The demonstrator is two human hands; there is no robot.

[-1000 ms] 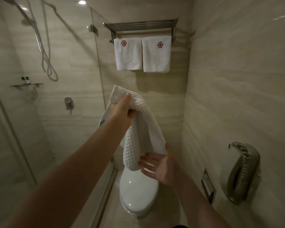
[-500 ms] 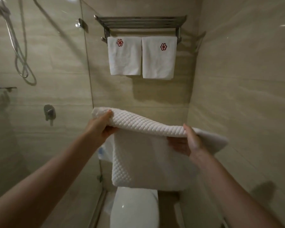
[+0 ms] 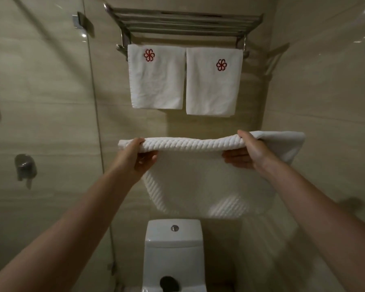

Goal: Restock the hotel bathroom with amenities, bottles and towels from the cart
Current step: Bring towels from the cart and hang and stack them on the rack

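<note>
I hold a white waffle-textured towel [image 3: 198,186] stretched flat in front of me, its folded top edge level and the rest hanging down. My left hand [image 3: 138,158] grips the top edge at the left end. My right hand [image 3: 248,151] grips it near the right end, with a flap of towel past it. Above, a chrome towel rack [image 3: 183,24] is fixed to the back wall. Two white hand towels with red flower logos, one on the left [image 3: 156,81] and one on the right [image 3: 213,85], hang side by side from its lower bar.
A white toilet tank [image 3: 173,247] with a chrome flush button stands directly below the towel. A glass shower partition [image 3: 93,123] runs down the left, with a shower valve [image 3: 24,165] behind it. A tiled wall closes in on the right.
The towel went from bunched in my left hand to spread out between both hands. Both hands have risen with it, and my view has tilted up and closer to the rack.
</note>
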